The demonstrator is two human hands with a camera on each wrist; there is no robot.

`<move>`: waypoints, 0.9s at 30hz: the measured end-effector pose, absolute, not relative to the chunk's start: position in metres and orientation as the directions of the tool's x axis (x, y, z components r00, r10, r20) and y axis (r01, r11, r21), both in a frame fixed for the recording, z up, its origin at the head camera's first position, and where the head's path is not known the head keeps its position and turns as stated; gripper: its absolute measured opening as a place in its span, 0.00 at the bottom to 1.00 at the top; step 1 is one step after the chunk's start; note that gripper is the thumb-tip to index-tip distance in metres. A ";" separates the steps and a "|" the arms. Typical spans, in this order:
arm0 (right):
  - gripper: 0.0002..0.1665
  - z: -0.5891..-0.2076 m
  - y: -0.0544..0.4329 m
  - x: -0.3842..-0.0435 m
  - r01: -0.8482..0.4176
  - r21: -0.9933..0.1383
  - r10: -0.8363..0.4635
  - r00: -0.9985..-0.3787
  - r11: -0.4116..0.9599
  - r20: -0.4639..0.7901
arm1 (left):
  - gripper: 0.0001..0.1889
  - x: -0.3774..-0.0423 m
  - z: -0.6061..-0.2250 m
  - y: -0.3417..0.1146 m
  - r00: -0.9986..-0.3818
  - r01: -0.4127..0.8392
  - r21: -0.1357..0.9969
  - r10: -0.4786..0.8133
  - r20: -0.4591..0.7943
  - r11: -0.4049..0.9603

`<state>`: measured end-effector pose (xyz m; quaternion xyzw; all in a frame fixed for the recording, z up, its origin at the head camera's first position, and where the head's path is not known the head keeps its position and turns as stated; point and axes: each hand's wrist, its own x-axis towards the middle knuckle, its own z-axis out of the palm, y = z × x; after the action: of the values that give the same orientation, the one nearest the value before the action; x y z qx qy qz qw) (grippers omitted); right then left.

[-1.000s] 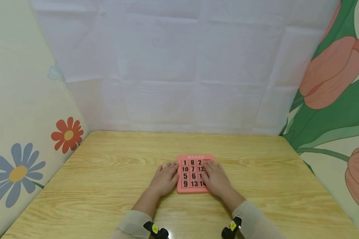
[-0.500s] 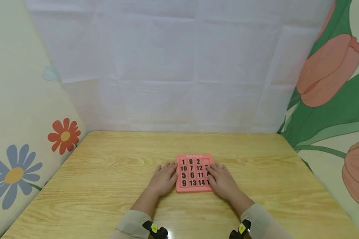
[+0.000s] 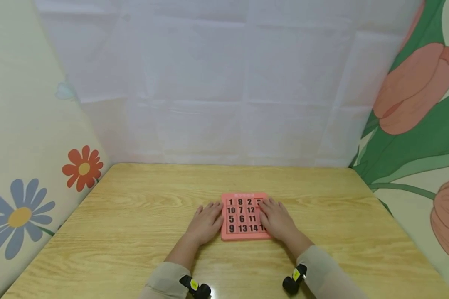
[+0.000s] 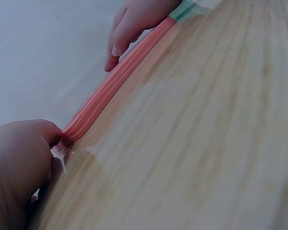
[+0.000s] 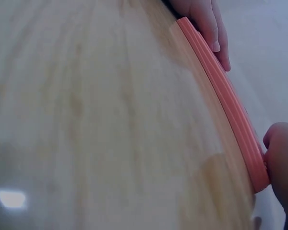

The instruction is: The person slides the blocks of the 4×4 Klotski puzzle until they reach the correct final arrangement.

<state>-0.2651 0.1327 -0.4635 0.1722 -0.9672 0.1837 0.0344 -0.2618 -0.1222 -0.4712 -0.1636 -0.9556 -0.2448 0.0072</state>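
A pink sliding number puzzle [image 3: 247, 237] lies flat on the wooden table in the head view, with black numbers on its tiles. My left hand [image 3: 205, 224] rests along its left edge, thumb and fingertips touching the rim. Over the right column lies my right hand [image 3: 278, 219], its fingers extended and the fingertips by a partly covered tile in the top-right corner. Tiles beneath that hand are partly hidden. Both wrist views show the puzzle's pink side [image 4: 98, 103] low and edge-on; the right wrist view has my right thumb against the near corner.
The wooden table [image 3: 134, 232] spreads around the puzzle. A white cloth [image 3: 209, 83] hangs behind it, and flower-printed panels [image 3: 415, 178] stand at both sides. Black wrist cameras [image 3: 195, 287] sit on both cuffs.
My right hand shifted right off the tiles, then back left and slightly forward. A tile has slid up from the second row into the top-right slot. My left hand stays in place.
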 end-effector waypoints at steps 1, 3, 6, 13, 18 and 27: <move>0.28 -0.463 0.133 -0.266 -0.346 -0.341 -0.321 -0.938 0.874 0.130 | 0.27 -0.262 -0.471 -0.122 -0.946 0.317 0.466 0.310 0.095 0.826; 0.28 -0.462 0.133 -0.268 -0.342 -0.341 -0.319 -0.940 0.876 0.123 | 0.27 -0.262 -0.471 -0.122 -0.945 0.319 0.467 0.311 0.098 0.825; 0.28 -0.463 0.133 -0.270 -0.340 -0.342 -0.318 -0.940 0.876 0.120 | 0.27 -0.262 -0.471 -0.122 -0.945 0.320 0.462 0.311 0.098 0.827; 0.29 -0.463 0.133 -0.270 -0.334 -0.360 -0.318 -0.942 0.871 0.106 | 0.27 -0.261 -0.472 -0.122 -0.947 0.314 0.465 0.309 0.090 0.828; 0.30 -0.464 0.138 -0.263 -0.322 -0.402 -0.315 -0.945 0.857 0.087 | 0.27 -0.261 -0.473 -0.122 -0.947 0.311 0.467 0.310 0.083 0.827; 0.32 -0.462 0.142 -0.260 -0.295 -0.440 -0.296 -0.953 0.848 0.068 | 0.27 -0.262 -0.471 -0.122 -0.945 0.321 0.461 0.313 0.095 0.827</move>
<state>-0.2599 0.1419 -0.4624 0.1538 -0.9612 0.2288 -0.0011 -0.2616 -0.1223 -0.4711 -0.1659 -0.9558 -0.2425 0.0076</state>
